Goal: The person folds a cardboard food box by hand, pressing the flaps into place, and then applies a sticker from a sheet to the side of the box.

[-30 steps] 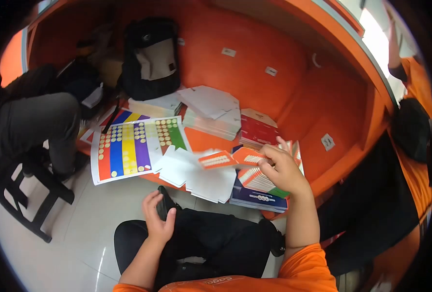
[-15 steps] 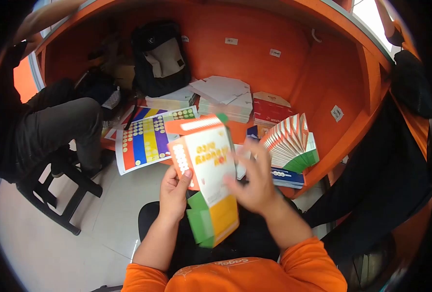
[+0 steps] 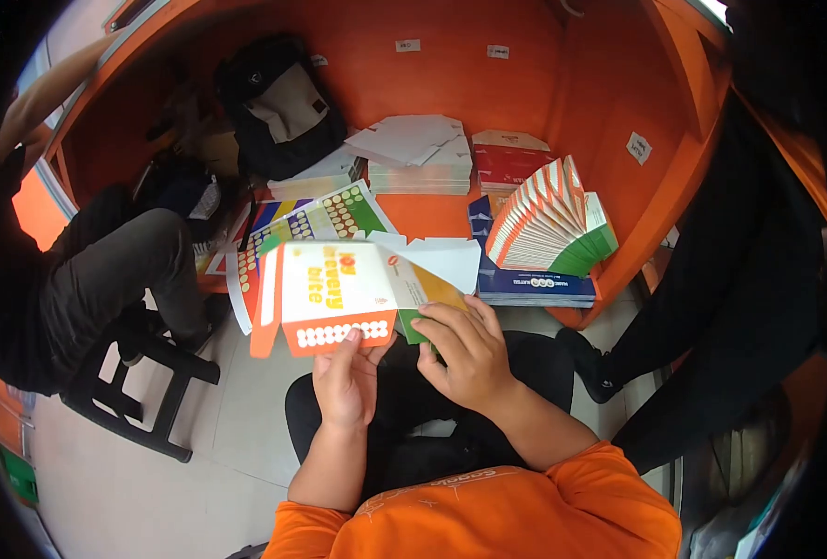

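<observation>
A printed cardboard box (image 3: 325,284), white with orange, green and yellow panels and rows of white dots, is held in front of me, with flaps standing out at its left end. My left hand (image 3: 346,382) grips its near orange edge, thumb on the dotted strip. At the box's right end my right hand (image 3: 465,352) has its fingers bent over the green and yellow flap, closed on it as far as I can see; the thumb is below. Beyond the hands lies a sheet with rows of yellow circles (image 3: 344,212).
A fanned stack of folded cartons (image 3: 544,224) lies on blue printed cartons (image 3: 535,287) at the right. Stacked white sheets (image 3: 418,168), a red box (image 3: 509,160) and a backpack (image 3: 283,112) stand behind. A seated person's leg (image 3: 125,256) and black stool (image 3: 167,401) are at left.
The box has turned from upright to lying sideways and moved left. My right hand, blurred and off the box before, now touches its right-end flap. The view has shifted too.
</observation>
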Demonstrator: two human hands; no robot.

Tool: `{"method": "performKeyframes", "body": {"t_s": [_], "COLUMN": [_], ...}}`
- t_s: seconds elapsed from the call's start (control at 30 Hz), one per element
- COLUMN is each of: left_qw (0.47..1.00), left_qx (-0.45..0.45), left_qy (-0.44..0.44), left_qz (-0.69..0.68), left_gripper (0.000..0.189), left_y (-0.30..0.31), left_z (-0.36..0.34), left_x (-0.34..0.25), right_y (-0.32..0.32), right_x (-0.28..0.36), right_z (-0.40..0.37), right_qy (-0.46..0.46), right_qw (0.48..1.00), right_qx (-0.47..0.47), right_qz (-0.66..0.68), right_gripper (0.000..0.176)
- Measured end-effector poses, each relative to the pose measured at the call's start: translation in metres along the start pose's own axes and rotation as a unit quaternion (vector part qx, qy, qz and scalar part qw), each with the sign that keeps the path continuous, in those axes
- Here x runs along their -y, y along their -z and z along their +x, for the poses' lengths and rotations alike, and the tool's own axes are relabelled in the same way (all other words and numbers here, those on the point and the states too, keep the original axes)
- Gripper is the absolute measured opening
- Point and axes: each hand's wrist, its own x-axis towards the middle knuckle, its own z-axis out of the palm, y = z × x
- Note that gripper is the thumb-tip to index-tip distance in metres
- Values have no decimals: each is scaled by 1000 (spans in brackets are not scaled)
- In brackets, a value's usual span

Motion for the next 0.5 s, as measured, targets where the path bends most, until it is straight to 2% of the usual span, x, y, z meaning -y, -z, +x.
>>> {"method": "performKeyframes", "body": {"t_s": [0.07,0.17,0.43,0.5], "left_qw": [999,998,996,996], "left_qx": [1,1,-4,-18], "left_qy": [5,0,-51,-71], "left_qz": [49,66,76,55], "left_gripper": [29,28,26,35], "left_y": [2,2,11,15], "left_z": [-3,-5,-3,0], "left_x": [1,2,8,8], "right_y": [0,0,1,-5], "right_x": [-1,-3,-13,-24], "right_z": [0,0,-7,-15], "right_qy": [-6,-10,-19,12], "right_qw": [999,999,999,998], "right_qx": [-42,-40,-43,-61], "right_qz": [0,-8,23,15], "right_gripper": [29,23,28,28]}}
